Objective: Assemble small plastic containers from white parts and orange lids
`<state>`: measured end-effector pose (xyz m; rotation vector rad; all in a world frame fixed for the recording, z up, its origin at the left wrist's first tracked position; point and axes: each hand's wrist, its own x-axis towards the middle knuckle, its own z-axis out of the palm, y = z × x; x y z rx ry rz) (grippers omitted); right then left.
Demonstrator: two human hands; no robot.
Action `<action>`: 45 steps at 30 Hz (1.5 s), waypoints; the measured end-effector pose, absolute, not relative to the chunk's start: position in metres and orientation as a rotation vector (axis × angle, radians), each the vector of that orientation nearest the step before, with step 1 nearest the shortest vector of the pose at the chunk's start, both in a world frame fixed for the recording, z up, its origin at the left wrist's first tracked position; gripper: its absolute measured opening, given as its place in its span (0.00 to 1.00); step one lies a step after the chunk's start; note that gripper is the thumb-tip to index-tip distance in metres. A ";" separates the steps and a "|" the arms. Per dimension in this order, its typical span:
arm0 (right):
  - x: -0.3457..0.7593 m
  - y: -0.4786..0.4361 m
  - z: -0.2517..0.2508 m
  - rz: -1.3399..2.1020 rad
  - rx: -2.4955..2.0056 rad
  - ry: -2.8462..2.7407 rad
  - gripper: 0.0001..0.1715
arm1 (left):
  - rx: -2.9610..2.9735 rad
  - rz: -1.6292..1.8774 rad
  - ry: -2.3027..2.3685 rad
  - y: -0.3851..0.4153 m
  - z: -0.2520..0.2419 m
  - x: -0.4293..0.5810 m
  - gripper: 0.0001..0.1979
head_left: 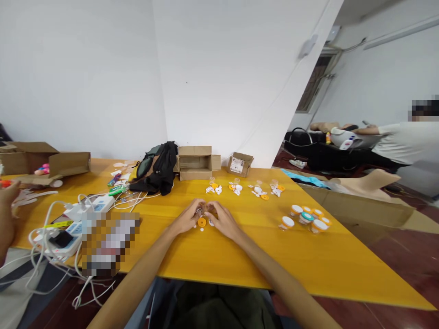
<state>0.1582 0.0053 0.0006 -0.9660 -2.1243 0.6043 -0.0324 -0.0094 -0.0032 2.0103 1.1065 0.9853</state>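
Item: my left hand (190,217) and right hand (221,221), fingers curled, tips almost meeting over the table (206,256). Neither lies flat.
Item: one small piece (199,211), seemingly clear, between my fingertips and largely hidden; which hand grips it, I cannot tell.
Item: one orange disc (201,222), on the table just below my fingers, with a small white bit (202,230) beside it.
Handling, by my judgement: small piece light, probably stiff plastic, apt to slip, best pinched at its sides; orange disc light and rigid, best lifted by its rim.
Item: loose parts (236,188), white, orange and clear, in groups beyond my hands.
Item: lidded jars (287,222), clustered to the right, one lid teal.
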 end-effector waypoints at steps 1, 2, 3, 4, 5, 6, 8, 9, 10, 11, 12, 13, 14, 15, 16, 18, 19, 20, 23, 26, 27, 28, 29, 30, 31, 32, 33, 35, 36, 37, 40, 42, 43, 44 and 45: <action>0.156 0.007 0.000 0.616 -0.977 -2.113 0.06 | 2.005 0.994 1.113 -0.008 -0.004 -0.033 0.15; 0.154 0.008 0.000 0.623 -0.986 -2.104 0.05 | 2.001 0.999 1.116 -0.007 -0.004 -0.034 0.14; 0.153 0.009 0.000 0.622 -0.995 -2.097 0.05 | 1.999 1.002 1.116 -0.006 -0.004 -0.035 0.14; 0.152 0.010 0.000 0.612 -1.004 -2.094 0.04 | 2.000 1.003 1.113 -0.006 -0.004 -0.035 0.14; 0.151 0.011 -0.001 0.593 -1.013 -2.094 0.04 | 2.004 1.004 1.112 -0.005 -0.004 -0.036 0.14; 0.151 0.012 -0.002 0.564 -1.022 -2.095 0.04 | 2.010 1.009 1.121 -0.005 -0.004 -0.037 0.15; 0.151 0.014 -0.004 0.493 -1.044 -2.094 0.03 | 2.030 1.027 1.175 -0.004 -0.004 -0.038 0.17; 0.151 0.015 -0.006 0.458 -1.052 -2.090 0.03 | 2.042 1.038 1.213 -0.004 -0.004 -0.039 0.17; 0.151 0.015 -0.007 0.421 -1.051 -2.084 0.03 | 2.055 1.050 1.251 -0.004 -0.004 -0.039 0.18; 0.152 0.015 -0.008 0.378 -1.041 -2.075 0.04 | 2.069 1.061 1.286 -0.004 -0.004 -0.040 0.18; 0.153 0.015 -0.009 0.327 -1.021 -2.066 0.05 | 2.081 1.071 1.316 -0.003 -0.004 -0.040 0.17; 0.154 0.013 -0.009 0.269 -0.991 -2.063 0.05 | 2.090 1.081 1.339 -0.003 -0.003 -0.041 0.16; 0.155 0.010 -0.008 0.208 -0.952 -2.070 0.07 | 2.094 1.093 1.360 -0.002 -0.002 -0.041 0.15; 0.156 0.006 -0.007 0.146 -0.910 -2.091 0.08 | 2.092 1.106 1.377 -0.002 -0.001 -0.042 0.14; 0.157 0.002 -0.006 0.095 -0.863 -2.129 0.09 | 2.086 1.122 1.393 -0.001 0.000 -0.042 0.13; 0.159 -0.008 -0.003 0.022 -0.760 -2.246 0.11 | 2.069 1.151 1.420 0.000 0.002 -0.044 0.12; 0.160 -0.012 -0.001 -0.006 -0.712 -2.309 0.11 | 2.065 1.157 1.428 0.000 0.002 -0.045 0.11; 0.161 -0.016 0.001 -0.033 -0.673 -2.364 0.12 | 2.067 1.153 1.433 0.001 0.003 -0.046 0.11; 0.161 -0.020 0.003 -0.087 -0.642 -2.444 0.12 | 2.084 1.107 1.435 0.000 0.002 -0.046 0.10; 0.161 -0.018 0.001 -0.097 -0.680 -2.426 0.12 | 2.077 1.100 1.434 -0.001 0.003 -0.045 0.09; 0.161 -0.018 0.000 -0.097 -0.688 -2.418 0.11 | 2.073 1.109 1.430 -0.002 0.004 -0.045 0.08; 0.161 -0.017 -0.001 -0.099 -0.691 -2.412 0.11 | 2.071 1.116 1.422 -0.002 0.005 -0.044 0.07; 0.162 -0.016 -0.001 -0.103 -0.691 -2.409 0.10 | 2.073 1.118 1.410 -0.003 0.006 -0.044 0.06; 0.162 -0.016 -0.002 -0.108 -0.689 -2.409 0.10 | 2.079 1.120 1.400 -0.003 0.007 -0.045 0.06; 0.162 -0.016 -0.002 -0.112 -0.687 -2.412 0.10 | 2.089 1.120 1.391 -0.004 0.008 -0.045 0.06; 0.162 -0.016 -0.002 -0.116 -0.683 -2.418 0.09 | 2.101 1.122 1.388 -0.004 0.008 -0.046 0.06; 0.162 -0.016 -0.002 -0.118 -0.678 -2.423 0.09 | 2.114 1.124 1.391 -0.004 0.008 -0.047 0.06; 0.162 -0.016 -0.002 -0.121 -0.679 -2.434 0.08 | 2.140 1.117 1.408 -0.004 0.007 -0.049 0.05; 0.162 -0.016 -0.001 -0.124 -0.682 -2.439 0.08 | 2.153 1.104 1.416 -0.004 0.006 -0.050 0.05; 0.162 -0.016 -0.001 -0.126 -0.690 -2.444 0.07 | 2.167 1.087 1.421 -0.005 0.005 -0.051 0.04; 0.162 -0.017 0.000 -0.128 -0.722 -2.452 0.07 | 2.202 1.046 1.423 -0.005 0.003 -0.052 0.05; 0.162 -0.017 0.001 -0.122 -0.752 -2.451 0.07 | 2.219 1.036 1.420 -0.006 0.004 -0.053 0.05; 0.162 -0.017 0.001 -0.120 -0.766 -2.450 0.07 | 2.227 1.035 1.420 -0.006 0.004 -0.053 0.04; 0.162 -0.017 0.002 -0.118 -0.781 -2.449 0.06 | 2.239 1.032 1.421 -0.007 0.005 -0.054 0.02; 0.162 -0.017 0.002 -0.115 -0.796 -2.446 0.06 | 2.252 1.024 1.426 -0.007 0.006 -0.055 0.02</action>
